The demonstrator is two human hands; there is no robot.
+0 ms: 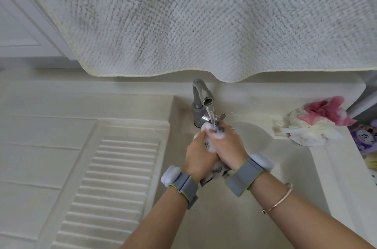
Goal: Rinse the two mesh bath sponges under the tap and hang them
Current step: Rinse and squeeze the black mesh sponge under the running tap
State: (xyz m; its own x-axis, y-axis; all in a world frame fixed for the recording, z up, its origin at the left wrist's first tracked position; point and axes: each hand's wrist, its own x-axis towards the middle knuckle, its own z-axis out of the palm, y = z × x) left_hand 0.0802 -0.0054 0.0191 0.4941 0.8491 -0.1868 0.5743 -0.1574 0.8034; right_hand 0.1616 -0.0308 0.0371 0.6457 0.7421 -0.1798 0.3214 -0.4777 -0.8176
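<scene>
Cream moulded stone makes up the whole bench: a ribbed washboard [114,183] at nine o'clock, then the sink [295,167] at centre. Above the basin the left hand [199,157] and right hand [229,146] are both curled tight round a white-and-grey mesh sponge [214,144], squeezing it directly under the stream from the tap [201,95]. Soaked mesh is likely light, soft and slippery with foam, so a full-fist squeeze suits it; for hanging, its cord loop would be the place to hold, though no loop shows here. The second sponge [326,110], pink and white, lies on the ledge at three o'clock, near the edge. A towel [204,20] hangs low at twelve o'clock, close over the spout, limiting upward room; the basin below looks open.
</scene>
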